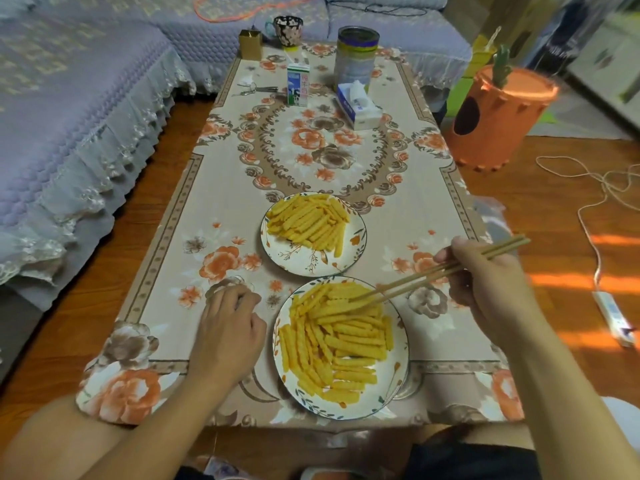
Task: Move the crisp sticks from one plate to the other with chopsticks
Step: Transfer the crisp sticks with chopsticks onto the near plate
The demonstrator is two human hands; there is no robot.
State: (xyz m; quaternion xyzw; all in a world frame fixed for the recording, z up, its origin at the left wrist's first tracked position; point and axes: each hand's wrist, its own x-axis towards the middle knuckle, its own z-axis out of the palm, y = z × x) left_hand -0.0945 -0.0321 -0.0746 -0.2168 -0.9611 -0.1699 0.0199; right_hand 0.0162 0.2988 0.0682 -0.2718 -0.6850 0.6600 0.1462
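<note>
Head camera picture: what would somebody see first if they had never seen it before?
Two plates heaped with yellow sticks, the near plate just in front of the far plate, on the flowery table. The right hand holds chopsticks with tips over the near pile, and the left hand rests beside it.

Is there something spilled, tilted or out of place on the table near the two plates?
Nothing stands out. All crisp sticks lie inside the near plate and the far plate; none is on the tablecloth. The right hand holds the chopsticks with their tips over the near plate; the left hand rests beside it.
</note>
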